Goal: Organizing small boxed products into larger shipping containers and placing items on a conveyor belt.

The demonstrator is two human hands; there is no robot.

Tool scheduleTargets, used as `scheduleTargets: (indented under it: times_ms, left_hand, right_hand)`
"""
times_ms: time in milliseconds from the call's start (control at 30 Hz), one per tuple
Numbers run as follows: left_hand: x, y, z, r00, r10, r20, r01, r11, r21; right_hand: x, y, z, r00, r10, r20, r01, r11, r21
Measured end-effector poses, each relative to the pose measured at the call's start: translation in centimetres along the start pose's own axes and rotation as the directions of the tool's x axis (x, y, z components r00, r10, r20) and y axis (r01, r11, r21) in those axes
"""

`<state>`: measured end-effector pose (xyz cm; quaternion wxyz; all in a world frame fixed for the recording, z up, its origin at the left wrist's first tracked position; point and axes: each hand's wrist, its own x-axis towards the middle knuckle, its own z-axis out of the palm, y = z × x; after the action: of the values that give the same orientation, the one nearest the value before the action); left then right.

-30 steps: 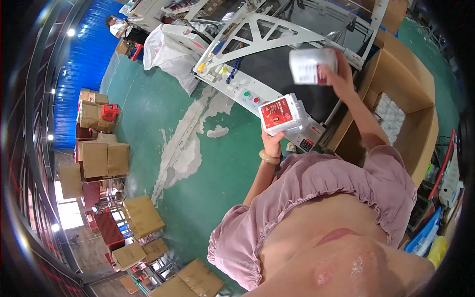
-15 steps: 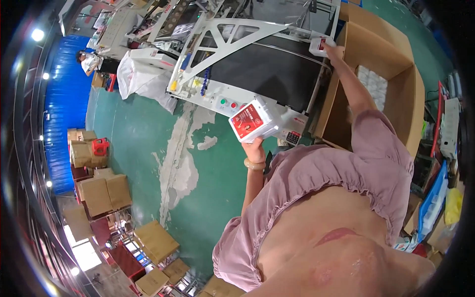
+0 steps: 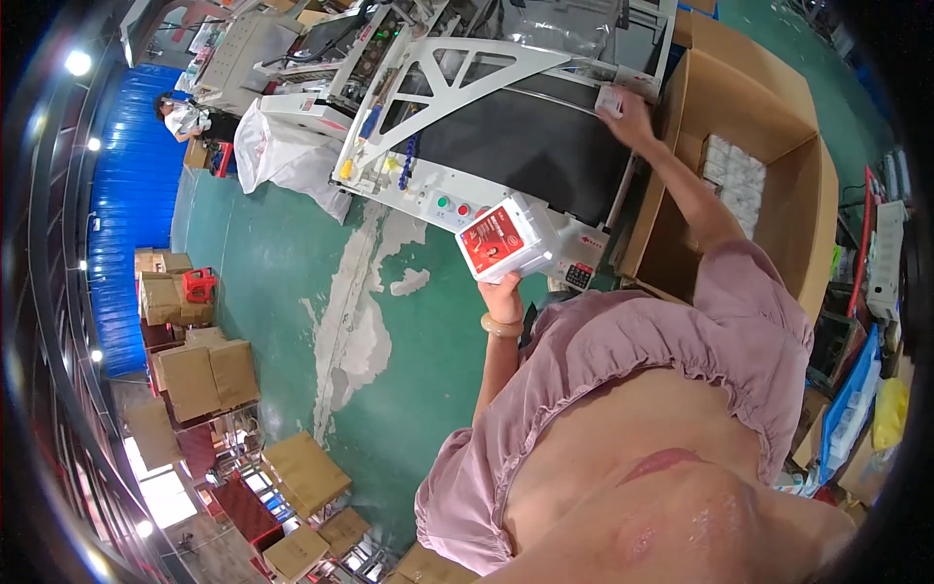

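Note:
My left hand is closed under a white box with a red printed label, held tilted before the machine's front edge; more white packs seem to sit behind it. Over the far right end of the black conveyor belt, my right hand grips a small white pack, partly hidden by the fingers. The pack is close to the belt; whether they touch I cannot tell. Beside my right forearm stands a large open cardboard carton with wrapped white packs inside.
A white triangular frame spans the belt, and the machine's front panel has coloured buttons. Left of it hangs a white sack. Several cardboard boxes stand at the left. A person is far off.
My right hand has moved left, from the carton's edge in over the belt, with the white pack in it. The left hand and its box have barely moved.

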<state>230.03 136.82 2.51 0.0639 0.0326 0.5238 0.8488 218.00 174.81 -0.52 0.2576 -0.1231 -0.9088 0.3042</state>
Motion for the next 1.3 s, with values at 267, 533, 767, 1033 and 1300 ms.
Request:
scheduleTargets:
  times_ms: [267, 533, 767, 1033, 1300]
  left_hand:
    - [0.8, -0.1, 1.6, 0.999, -0.017, 0.031, 0.017, 1.0, 0.008]
    - [0.7, 0.6, 2.1, 0.997, -0.046, 0.055, 0.048, 0.998, -0.032]
    - [0.5, 1.0, 2.2, 0.999, -0.022, 0.037, 0.024, 0.998, -0.055]
    - [0.3, 1.7, 2.4, 0.999, -0.032, 0.028, 0.036, 0.989, -0.146]
    - [0.0, 1.8, 1.5, 0.999, -0.047, 0.018, 0.049, 0.986, -0.156]
  right_hand:
    - [-7.3, -19.4, -8.6, 0.585, -0.763, 0.275, 0.511, 0.61, 0.606]
    - [-7.7, -20.4, -8.8, 0.638, -0.719, 0.276, 0.431, 0.63, 0.646]
    - [-4.7, -16.3, -6.2, 0.823, -0.566, 0.039, 0.37, 0.587, 0.72]
    - [2.3, -0.7, -1.0, 0.625, 0.643, 0.442, -0.757, 0.364, 0.543]
    - [2.6, 7.9, 1.7, 0.324, 0.946, -0.001, -0.91, 0.312, 0.274]
